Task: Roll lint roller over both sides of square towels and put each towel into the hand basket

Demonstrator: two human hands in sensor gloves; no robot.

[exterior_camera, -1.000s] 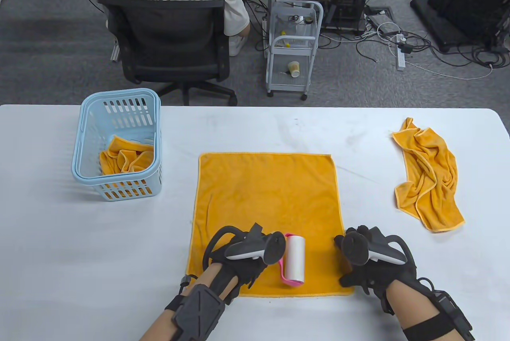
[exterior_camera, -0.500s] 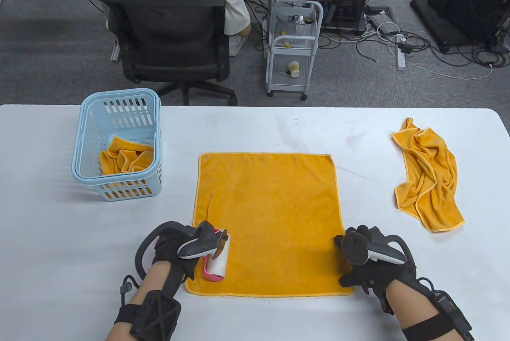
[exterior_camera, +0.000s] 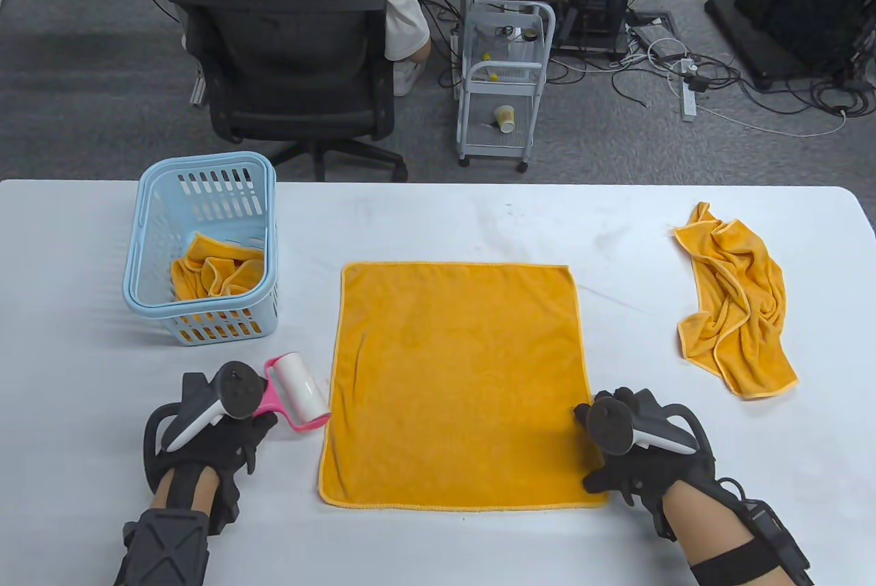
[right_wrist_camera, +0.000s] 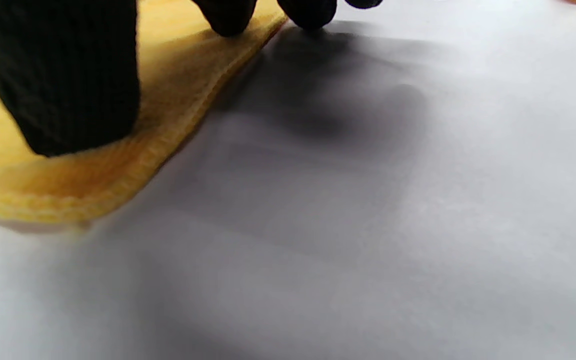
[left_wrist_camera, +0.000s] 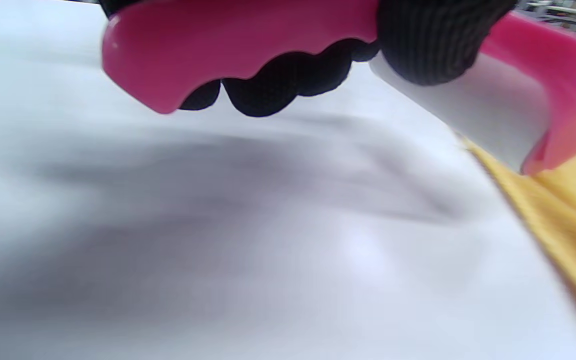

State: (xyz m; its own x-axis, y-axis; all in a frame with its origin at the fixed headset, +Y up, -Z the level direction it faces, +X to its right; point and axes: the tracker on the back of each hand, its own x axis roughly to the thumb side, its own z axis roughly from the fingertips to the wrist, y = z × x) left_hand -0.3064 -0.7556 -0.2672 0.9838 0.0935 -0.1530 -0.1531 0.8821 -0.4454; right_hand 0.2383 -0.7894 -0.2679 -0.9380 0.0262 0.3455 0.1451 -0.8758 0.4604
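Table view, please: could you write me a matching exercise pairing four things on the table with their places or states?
Things:
1. lint roller
2. flat towel
3. crumpled towel
4. basket

States:
A. loose at the table's right side
B. held by the left hand, off the cloth's left edge
C. holds an orange towel
D. spread out, near corner pressed by the right hand

Pairs: 1-B, 2-D, 3-A, 4-C
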